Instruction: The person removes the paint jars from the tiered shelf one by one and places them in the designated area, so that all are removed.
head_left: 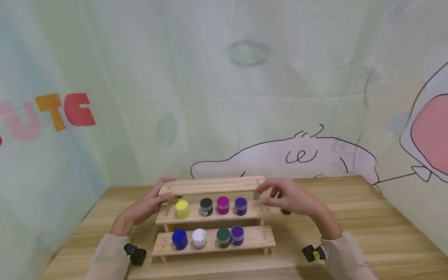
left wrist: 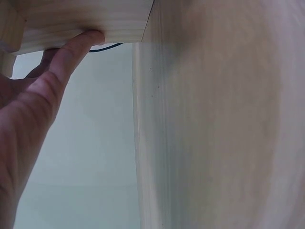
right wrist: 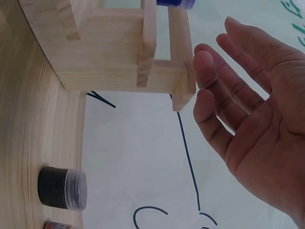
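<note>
A three-tier wooden rack (head_left: 217, 186) stands on the table with small paint jars on its two lower tiers. My left hand (head_left: 148, 204) grips the rack's left end, thumb in front and fingers behind; in the left wrist view a finger (left wrist: 76, 50) lies against the wood. By the top tier's right end is my right hand (head_left: 288, 194), fingers loosely bent and holding nothing; the right wrist view shows it just off the rack. The middle tier carries yellow (head_left: 182, 209), black (head_left: 206, 207), magenta (head_left: 223, 205) and purple jars (head_left: 240, 206).
On the lowest tier stand blue (head_left: 180, 239), white (head_left: 199, 238), dark green (head_left: 223, 237) and purple jars (head_left: 237, 235). A black jar (right wrist: 62, 187) sits on the table right of the rack, another jar (right wrist: 59, 225) partly showing beside it. A printed curtain (head_left: 210, 97) hangs behind the table.
</note>
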Demonstrator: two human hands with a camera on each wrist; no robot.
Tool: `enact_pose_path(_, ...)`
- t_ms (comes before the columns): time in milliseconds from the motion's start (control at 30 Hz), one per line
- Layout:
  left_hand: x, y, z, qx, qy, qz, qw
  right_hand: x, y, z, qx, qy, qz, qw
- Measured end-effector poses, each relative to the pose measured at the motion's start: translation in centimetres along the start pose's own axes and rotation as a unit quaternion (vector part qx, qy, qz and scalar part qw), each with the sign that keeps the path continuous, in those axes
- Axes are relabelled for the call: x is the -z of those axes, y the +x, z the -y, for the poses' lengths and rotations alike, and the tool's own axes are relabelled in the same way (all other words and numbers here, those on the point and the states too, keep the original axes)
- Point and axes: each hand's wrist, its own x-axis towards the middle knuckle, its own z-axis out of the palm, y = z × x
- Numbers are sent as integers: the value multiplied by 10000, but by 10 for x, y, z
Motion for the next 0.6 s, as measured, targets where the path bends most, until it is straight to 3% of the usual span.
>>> enact_pose_path(300,1,0,0,-70,-3,23,10000,-15,8,10,283,24,276,9992)
enact_pose_path(600,0,1,0,35,47,-21,10000,-37,13,16,153,84,234,9996)
